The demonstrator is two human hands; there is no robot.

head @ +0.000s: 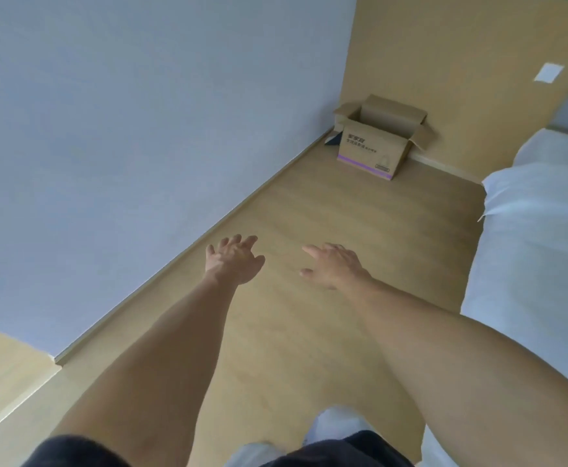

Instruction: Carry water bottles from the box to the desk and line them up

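A brown cardboard box [373, 146] with its flaps open stands on the floor in the far corner, against the tan wall. Its inside is hidden from here, and no water bottle shows. Both my arms reach forward over the floor, well short of the box. My left hand [233, 259] is empty with fingers spread. My right hand [335, 264] is also empty, fingers relaxed and pointing left. The desk is out of view.
A bed with white bedding [532, 237] fills the right side. A pale blue wall [124, 129] runs along the left, leaving a strip of wooden floor [360, 217] leading to the box. A small dark object [332, 139] lies left of the box.
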